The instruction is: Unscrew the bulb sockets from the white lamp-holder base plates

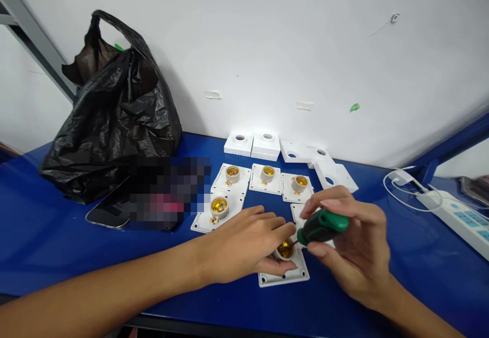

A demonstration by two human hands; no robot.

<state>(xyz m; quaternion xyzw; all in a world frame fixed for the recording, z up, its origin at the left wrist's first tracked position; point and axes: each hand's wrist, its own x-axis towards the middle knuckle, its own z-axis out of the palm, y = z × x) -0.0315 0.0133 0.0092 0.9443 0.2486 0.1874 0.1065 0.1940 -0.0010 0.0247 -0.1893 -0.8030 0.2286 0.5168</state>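
Observation:
On the blue table, a white square lamp holder [284,276] with a brass-lined round socket lies near the front edge. My left hand [254,243] is closed around its socket, thumb on the near side and fingers on the far side. In my right hand [353,251] is a screwdriver [324,226] with a green and black handle, pinched between thumb and fingers. Its shaft slants down into the socket; the tip is hidden inside. Another white base [298,210] lies behind, partly covered by my right hand. Several similar lamp holders [267,179] form an arc beyond my hands.
White covers [265,147] with round holes stand along the wall. A black plastic bag [122,108] fills the left back, with a dark phone [110,210] before it, beside a blurred patch. At right lie a power strip [454,215] and a white cable [393,195].

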